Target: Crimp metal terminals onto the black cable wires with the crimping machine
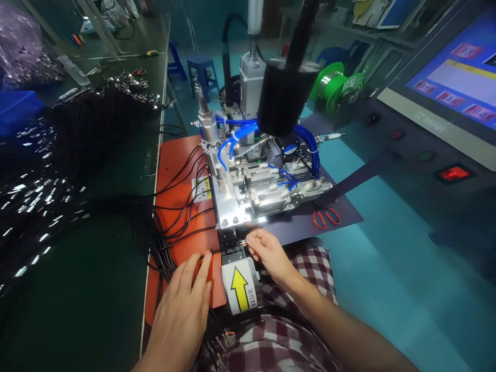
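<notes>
A thin black cable runs across the black slotted track at the front of a metal machine. My right hand pinches the cable's right end, where small reddish wire tips show beside thumb and forefinger. On the orange plate, my left hand lies palm down, its fingertips pressed onto the same cable left of the track; the undersides of these fingers are hidden. Just below the track is a white cover with a yellow arrow. Several more black cables lead over the plate into the machine.
Black cables with shiny ends heap on the dark table at left. Red-handled scissors lie on the machine's base at right. A control screen stands at upper right, a green spool behind. A black cylinder hangs overhead.
</notes>
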A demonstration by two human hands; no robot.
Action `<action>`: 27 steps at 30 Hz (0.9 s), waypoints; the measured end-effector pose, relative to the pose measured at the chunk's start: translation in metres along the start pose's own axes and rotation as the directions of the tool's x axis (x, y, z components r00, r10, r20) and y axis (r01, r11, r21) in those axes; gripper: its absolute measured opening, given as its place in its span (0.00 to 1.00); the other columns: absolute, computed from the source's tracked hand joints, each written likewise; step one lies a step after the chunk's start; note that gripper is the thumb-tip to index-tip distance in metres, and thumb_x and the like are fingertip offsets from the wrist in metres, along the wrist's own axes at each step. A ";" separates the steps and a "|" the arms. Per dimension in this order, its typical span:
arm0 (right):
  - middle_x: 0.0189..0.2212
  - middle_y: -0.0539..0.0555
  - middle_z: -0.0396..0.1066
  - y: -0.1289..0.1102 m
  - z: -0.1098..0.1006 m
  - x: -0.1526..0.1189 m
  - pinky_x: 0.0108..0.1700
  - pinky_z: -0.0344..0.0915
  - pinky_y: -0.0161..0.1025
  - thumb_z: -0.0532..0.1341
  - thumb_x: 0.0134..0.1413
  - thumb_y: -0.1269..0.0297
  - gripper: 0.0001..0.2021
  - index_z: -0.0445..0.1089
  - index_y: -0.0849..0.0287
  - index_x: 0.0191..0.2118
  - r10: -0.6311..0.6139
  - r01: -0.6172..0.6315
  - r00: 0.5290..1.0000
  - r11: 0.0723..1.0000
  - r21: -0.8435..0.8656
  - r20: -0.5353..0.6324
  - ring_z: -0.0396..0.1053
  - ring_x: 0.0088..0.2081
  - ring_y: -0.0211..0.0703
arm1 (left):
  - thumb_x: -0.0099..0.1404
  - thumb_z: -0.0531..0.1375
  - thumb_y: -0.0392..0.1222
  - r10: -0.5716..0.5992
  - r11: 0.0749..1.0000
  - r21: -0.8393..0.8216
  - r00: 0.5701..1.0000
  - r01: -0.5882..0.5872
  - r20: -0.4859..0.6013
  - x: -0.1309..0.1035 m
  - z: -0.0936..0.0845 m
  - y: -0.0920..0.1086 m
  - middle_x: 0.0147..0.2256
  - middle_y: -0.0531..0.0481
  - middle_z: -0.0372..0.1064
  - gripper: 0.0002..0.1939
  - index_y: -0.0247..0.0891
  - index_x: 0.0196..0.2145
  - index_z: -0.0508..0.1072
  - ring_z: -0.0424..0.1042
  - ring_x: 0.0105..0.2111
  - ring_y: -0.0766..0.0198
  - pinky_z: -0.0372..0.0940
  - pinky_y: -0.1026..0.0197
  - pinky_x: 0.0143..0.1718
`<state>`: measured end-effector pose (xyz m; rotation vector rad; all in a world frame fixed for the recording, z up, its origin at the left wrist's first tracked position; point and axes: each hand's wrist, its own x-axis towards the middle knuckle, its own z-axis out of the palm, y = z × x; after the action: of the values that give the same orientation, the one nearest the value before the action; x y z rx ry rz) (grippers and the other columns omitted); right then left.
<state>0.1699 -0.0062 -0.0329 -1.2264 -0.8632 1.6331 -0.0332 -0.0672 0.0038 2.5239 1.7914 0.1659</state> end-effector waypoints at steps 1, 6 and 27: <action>0.18 0.44 0.60 0.000 -0.001 0.000 0.24 0.50 0.33 0.60 0.52 0.51 0.16 0.61 0.59 0.26 0.000 0.000 1.000 1.000 -0.004 0.001 0.53 0.19 0.31 | 0.68 0.46 0.41 0.001 1.000 -0.006 1.000 -0.001 0.003 0.001 0.000 0.000 0.54 0.39 0.60 0.25 0.39 0.62 0.53 0.61 0.51 0.46 0.66 0.44 0.45; 0.19 0.46 0.62 0.000 -0.012 -0.007 0.25 0.53 0.35 0.55 0.56 0.48 0.19 0.64 0.60 0.29 -0.013 0.013 0.997 1.000 -0.009 -0.075 0.56 0.20 0.33 | 0.67 0.47 0.39 0.006 1.000 -0.014 1.000 -0.005 0.024 0.000 -0.002 -0.001 0.55 0.41 0.59 0.28 0.42 0.63 0.50 0.61 0.52 0.47 0.66 0.45 0.45; 0.19 0.46 0.58 -0.011 -0.041 -0.038 0.25 0.51 0.35 0.59 0.54 0.51 0.15 0.64 0.58 0.27 0.014 -0.020 0.973 1.000 -0.023 -0.231 0.53 0.21 0.35 | 0.64 0.47 0.31 0.410 0.905 -0.231 0.879 -0.358 0.245 0.028 -0.055 -0.038 0.35 0.50 0.65 0.13 0.41 0.37 0.68 0.64 0.37 0.60 0.54 0.51 0.47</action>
<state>0.2162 -0.0373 -0.0210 -1.4131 -0.7308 1.4612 -0.0661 -0.0299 0.0570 2.5802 1.1037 -0.0307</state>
